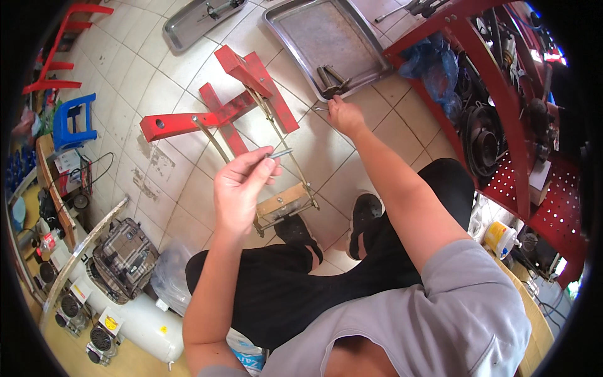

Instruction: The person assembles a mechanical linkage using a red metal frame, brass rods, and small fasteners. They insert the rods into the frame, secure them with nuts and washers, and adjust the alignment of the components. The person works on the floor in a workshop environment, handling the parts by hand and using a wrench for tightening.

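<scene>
My left hand [242, 185] pinches a thin grey bolt [281, 153] between thumb and fingertips, its shank pointing right. Out to the right, my right hand [346, 117] is closed by the near corner of a shallow metal tray [295, 60]. A silver tool end [321, 109], like that of a wrench, sticks out left of its fingers. Inside the tray, just beyond that hand, lie a few brownish metal parts [331, 80]. Beyond my left hand stands a red metal frame [235, 107]. Long rods run from it to a wooden block [280, 200] near my feet.
A second metal tray [185, 31] lies on the tiled floor at the far left. To the right stands a red rack [496, 119] with parts and blue plastic. On the left are a blue stool [75, 122], a backpack [125, 257] and a white tank [141, 327].
</scene>
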A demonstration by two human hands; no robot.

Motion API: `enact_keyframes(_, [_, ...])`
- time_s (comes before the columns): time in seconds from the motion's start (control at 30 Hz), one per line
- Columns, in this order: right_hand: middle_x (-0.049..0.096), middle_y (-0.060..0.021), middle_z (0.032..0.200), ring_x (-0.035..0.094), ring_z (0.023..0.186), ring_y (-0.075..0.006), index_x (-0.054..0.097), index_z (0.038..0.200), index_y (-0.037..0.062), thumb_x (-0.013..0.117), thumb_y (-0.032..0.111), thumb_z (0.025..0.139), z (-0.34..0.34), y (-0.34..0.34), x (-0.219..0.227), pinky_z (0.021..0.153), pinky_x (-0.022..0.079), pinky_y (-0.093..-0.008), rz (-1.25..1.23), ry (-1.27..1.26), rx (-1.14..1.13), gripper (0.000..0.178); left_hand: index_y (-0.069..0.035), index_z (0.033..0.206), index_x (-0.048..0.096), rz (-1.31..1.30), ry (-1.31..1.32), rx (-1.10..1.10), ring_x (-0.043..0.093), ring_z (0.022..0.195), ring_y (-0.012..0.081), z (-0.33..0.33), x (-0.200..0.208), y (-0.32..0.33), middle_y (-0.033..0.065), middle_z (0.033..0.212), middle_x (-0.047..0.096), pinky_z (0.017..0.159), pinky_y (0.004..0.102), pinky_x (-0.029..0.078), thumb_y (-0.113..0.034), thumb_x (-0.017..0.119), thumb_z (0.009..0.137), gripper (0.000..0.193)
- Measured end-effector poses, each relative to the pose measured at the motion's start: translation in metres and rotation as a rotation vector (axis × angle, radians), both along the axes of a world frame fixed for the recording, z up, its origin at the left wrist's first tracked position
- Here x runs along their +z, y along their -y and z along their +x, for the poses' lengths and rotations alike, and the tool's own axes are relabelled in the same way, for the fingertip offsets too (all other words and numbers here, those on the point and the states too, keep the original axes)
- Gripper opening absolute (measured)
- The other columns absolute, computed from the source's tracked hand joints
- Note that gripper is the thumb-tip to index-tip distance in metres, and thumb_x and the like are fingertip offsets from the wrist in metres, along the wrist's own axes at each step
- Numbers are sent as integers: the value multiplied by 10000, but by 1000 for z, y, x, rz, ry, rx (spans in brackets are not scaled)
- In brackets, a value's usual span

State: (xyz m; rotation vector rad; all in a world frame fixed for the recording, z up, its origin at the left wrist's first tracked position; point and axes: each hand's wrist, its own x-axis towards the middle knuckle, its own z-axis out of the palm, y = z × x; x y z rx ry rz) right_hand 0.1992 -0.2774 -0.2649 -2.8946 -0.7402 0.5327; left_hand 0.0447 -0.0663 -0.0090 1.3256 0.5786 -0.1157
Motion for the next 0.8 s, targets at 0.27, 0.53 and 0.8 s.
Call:
enact_keyframes(0.27, [653, -191, 986, 659, 865, -318, 617, 981, 29, 585, 308, 802, -40, 16, 18, 755, 531, -395, 5, -208, -35, 332, 33, 1121, 586, -130, -53, -36, 633, 833, 140, 1, -12, 43, 102, 968, 662, 697, 246, 489, -117, 624, 881, 286])
enact_keyframes(0.53, [632, -164, 670, 622, 533, -255, 650, 797, -43, 652, 210, 692, 33, 54, 69, 482, 505, -389, 338, -638, -612, 274, -15, 931, 691, 434, -128, -260, 680, 806, 276, 76, -137, 105, 178, 882, 688, 721, 344, 528, -157, 676, 735, 243])
enact_keyframes(0.8, [636, -193, 722, 633, 549, -268, 654, 902, -7, 590, 160, 761, 7, 32, 37, 492, 510, -385, 387, -725, -568, 228, -97, 995, 688, 846, -307, -701, 634, 916, 348, 115, -199, 110, 183, 935, 669, 812, 400, 501, -148, 650, 733, 269])
